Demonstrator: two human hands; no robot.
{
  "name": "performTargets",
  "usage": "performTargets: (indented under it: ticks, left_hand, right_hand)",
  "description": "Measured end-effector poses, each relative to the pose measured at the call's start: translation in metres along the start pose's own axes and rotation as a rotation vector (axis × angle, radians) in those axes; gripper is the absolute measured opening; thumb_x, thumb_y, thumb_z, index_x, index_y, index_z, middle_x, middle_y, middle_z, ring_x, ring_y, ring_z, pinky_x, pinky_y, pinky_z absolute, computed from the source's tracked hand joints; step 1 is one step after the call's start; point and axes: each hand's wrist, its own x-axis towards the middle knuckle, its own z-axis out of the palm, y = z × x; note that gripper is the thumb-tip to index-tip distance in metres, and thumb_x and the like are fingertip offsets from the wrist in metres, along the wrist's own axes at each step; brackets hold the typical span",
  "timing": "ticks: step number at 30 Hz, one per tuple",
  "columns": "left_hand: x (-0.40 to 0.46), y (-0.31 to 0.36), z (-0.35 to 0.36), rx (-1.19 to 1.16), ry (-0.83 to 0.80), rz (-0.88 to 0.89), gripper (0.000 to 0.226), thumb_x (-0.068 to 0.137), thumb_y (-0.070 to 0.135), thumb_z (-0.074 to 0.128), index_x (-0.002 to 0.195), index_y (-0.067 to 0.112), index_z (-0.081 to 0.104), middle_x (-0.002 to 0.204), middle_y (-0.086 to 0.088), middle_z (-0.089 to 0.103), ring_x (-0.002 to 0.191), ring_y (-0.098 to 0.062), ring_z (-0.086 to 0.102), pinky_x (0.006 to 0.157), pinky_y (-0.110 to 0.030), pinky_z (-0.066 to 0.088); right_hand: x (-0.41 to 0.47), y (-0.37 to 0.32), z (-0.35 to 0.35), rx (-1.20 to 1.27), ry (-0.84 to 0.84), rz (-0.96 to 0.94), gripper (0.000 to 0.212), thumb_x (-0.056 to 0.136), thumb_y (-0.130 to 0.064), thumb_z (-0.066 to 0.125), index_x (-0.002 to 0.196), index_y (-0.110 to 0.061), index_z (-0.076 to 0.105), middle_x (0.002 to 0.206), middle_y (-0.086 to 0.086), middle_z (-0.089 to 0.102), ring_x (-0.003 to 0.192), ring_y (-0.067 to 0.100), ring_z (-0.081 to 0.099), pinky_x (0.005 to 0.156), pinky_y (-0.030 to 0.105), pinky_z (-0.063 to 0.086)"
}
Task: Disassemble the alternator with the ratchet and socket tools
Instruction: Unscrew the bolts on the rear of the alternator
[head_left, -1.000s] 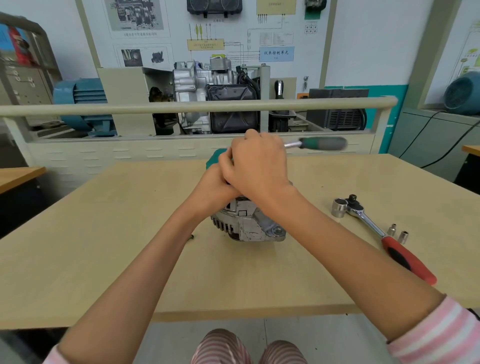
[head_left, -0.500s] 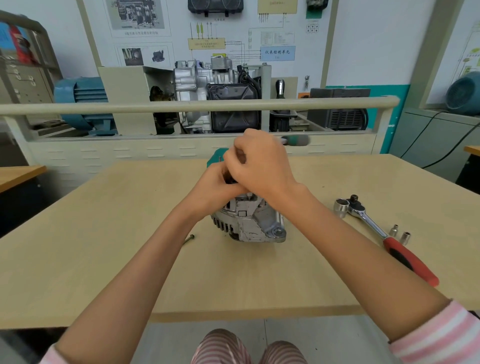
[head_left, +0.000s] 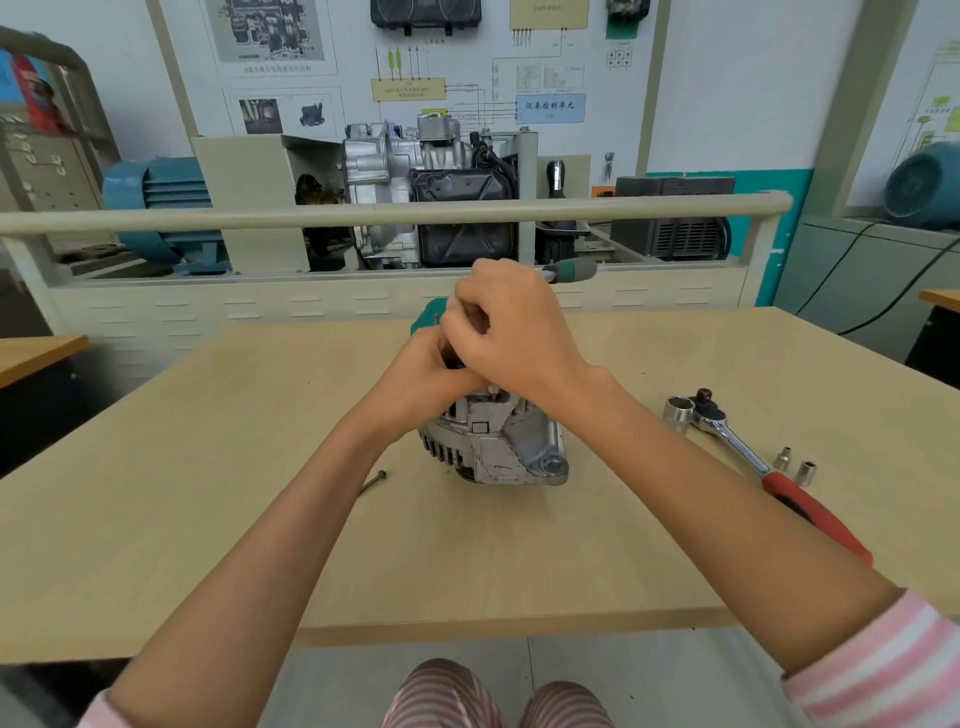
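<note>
Swinging in from three o'clock, the green-handled ratchet (head_left: 569, 270) now shows only its grip tip past the right hand (head_left: 511, 332), fingers curled round it. Left hand (head_left: 423, 376) wraps the alternator (head_left: 498, 441) top, mid-desk (head_left: 208, 493). Red ratchet (head_left: 769, 473) lies at three o'clock.

Light wood desk (head_left: 208, 519) bearing: alternator (head_left: 498, 447), centre; loose bolt (head_left: 373, 482) just left of it; red-handled ratchet (head_left: 753, 467) at right, a large socket (head_left: 678, 413) touching its head, two small sockets (head_left: 795, 466) beside its handle.
</note>
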Motion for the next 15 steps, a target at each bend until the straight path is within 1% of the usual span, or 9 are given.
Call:
performTargets:
  ticks: [1,3,4,5,7,9,12,13,15]
  left_hand:
    - [0.001,0.0,0.001,0.004,0.008,0.011,0.029,0.077,-0.008,0.061,0.086,0.02,0.062,0.083,-0.008,0.07,0.077,-0.007,0.062,0.066,-0.028,0.05]
    - [0.002,0.0,0.003,0.011,0.022,0.014,0.032,0.078,-0.008,0.06,0.084,0.023,0.059,0.07,0.011,0.067,0.067,0.005,0.059,0.057,-0.016,0.048]
    - [0.002,0.0,0.004,0.015,0.024,0.007,0.031,0.078,-0.008,0.059,0.082,0.023,0.058,0.065,0.017,0.066,0.062,0.008,0.057,0.053,-0.011,0.044]
    - [0.002,0.0,0.004,0.016,0.026,-0.001,0.032,0.078,-0.008,0.059,0.081,0.024,0.058,0.062,0.02,0.065,0.06,0.01,0.056,0.051,-0.008,0.041]
    - [0.0,0.0,0.003,0.01,0.028,-0.008,0.038,0.078,-0.006,0.06,0.08,0.032,0.06,0.066,0.021,0.066,0.063,0.009,0.059,0.052,-0.01,0.044]
    - [-0.002,0.0,0.0,0.0,0.02,-0.017,0.038,0.077,-0.003,0.063,0.076,0.035,0.064,0.071,0.011,0.069,0.068,0.003,0.061,0.061,-0.019,0.049]
    - [-0.002,-0.001,-0.001,0.001,0.007,-0.018,0.025,0.079,-0.002,0.062,0.082,0.022,0.065,0.083,-0.015,0.069,0.077,-0.015,0.061,0.069,-0.038,0.049]
    - [-0.002,0.0,0.0,-0.002,0.009,-0.011,0.024,0.08,-0.003,0.062,0.085,0.02,0.064,0.089,-0.019,0.068,0.08,-0.018,0.063,0.072,-0.043,0.05]
    - [-0.001,0.0,0.0,-0.008,0.023,0.004,0.026,0.08,-0.005,0.061,0.089,0.019,0.063,0.095,-0.019,0.068,0.09,-0.024,0.065,0.077,-0.044,0.052]
  right_hand:
    - [0.0,-0.002,0.003,-0.128,-0.006,0.019,0.027,0.086,-0.021,0.05,0.061,-0.011,0.051,0.066,0.004,0.042,0.067,0.023,0.046,0.062,0.032,0.03]
    - [0.003,-0.008,0.01,-0.499,-0.032,0.144,0.031,0.089,-0.032,0.042,0.077,-0.01,0.061,0.075,0.007,0.046,0.07,0.023,0.042,0.065,0.033,0.026]
    - [0.004,-0.011,0.011,-0.612,-0.046,0.199,0.035,0.09,-0.034,0.039,0.083,-0.009,0.063,0.081,0.009,0.051,0.07,0.024,0.041,0.066,0.034,0.025]
    - [0.004,-0.013,0.012,-0.646,-0.048,0.209,0.036,0.09,-0.035,0.038,0.086,-0.009,0.063,0.086,0.01,0.054,0.072,0.025,0.043,0.066,0.034,0.024]
    - [0.003,-0.012,0.011,-0.569,-0.027,0.164,0.035,0.09,-0.034,0.038,0.085,-0.01,0.062,0.086,0.009,0.055,0.078,0.026,0.048,0.068,0.034,0.022]
    - [0.002,-0.006,0.006,-0.427,-0.021,0.115,0.03,0.09,-0.033,0.04,0.073,-0.013,0.056,0.075,0.004,0.046,0.073,0.022,0.043,0.069,0.032,0.023]
    - [0.004,-0.002,0.002,-0.198,-0.053,0.038,0.031,0.088,-0.025,0.047,0.06,-0.013,0.041,0.064,0.0,0.037,0.065,0.02,0.038,0.065,0.031,0.029]
    - [0.004,-0.001,0.001,-0.116,-0.059,0.017,0.035,0.087,-0.021,0.049,0.056,-0.014,0.036,0.061,-0.002,0.034,0.064,0.02,0.038,0.064,0.031,0.028]
    - [0.004,-0.001,-0.001,-0.029,-0.069,-0.02,0.043,0.086,-0.017,0.052,0.05,-0.019,0.027,0.057,-0.005,0.029,0.063,0.02,0.037,0.063,0.03,0.026]
